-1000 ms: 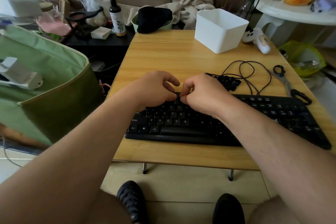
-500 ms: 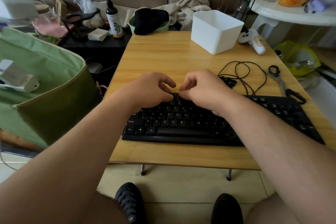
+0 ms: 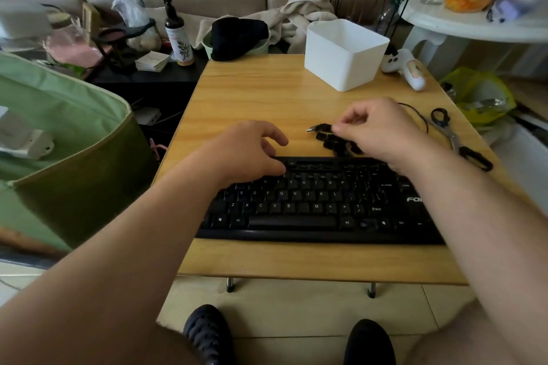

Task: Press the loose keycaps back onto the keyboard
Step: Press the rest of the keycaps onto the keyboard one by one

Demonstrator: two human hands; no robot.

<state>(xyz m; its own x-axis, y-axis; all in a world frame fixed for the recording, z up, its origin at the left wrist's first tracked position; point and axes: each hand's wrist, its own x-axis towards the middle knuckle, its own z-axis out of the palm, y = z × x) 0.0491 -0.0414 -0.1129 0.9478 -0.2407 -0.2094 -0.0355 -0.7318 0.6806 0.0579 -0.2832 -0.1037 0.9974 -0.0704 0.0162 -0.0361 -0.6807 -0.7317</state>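
Right hand (image 3: 376, 130) over the loose keycaps (image 3: 335, 142), a pile on the table (image 3: 267, 98) just behind the keyboard (image 3: 311, 204); fingers (image 3: 341, 127) curled, tips at the pile's top, looks like pinching one cap, blur makes it unsure. Left hand (image 3: 249, 154) rests on the keyboard's upper-left rows, fingers loosely curled, holding nothing.

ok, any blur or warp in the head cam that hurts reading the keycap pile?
Head view: wide-angle bowing at the edges; motion blur smears the right hand and the shelf clutter top right; the loose keycaps read as a dark clump, individual caps unclear; keyboard legends stay legible mid-frame.
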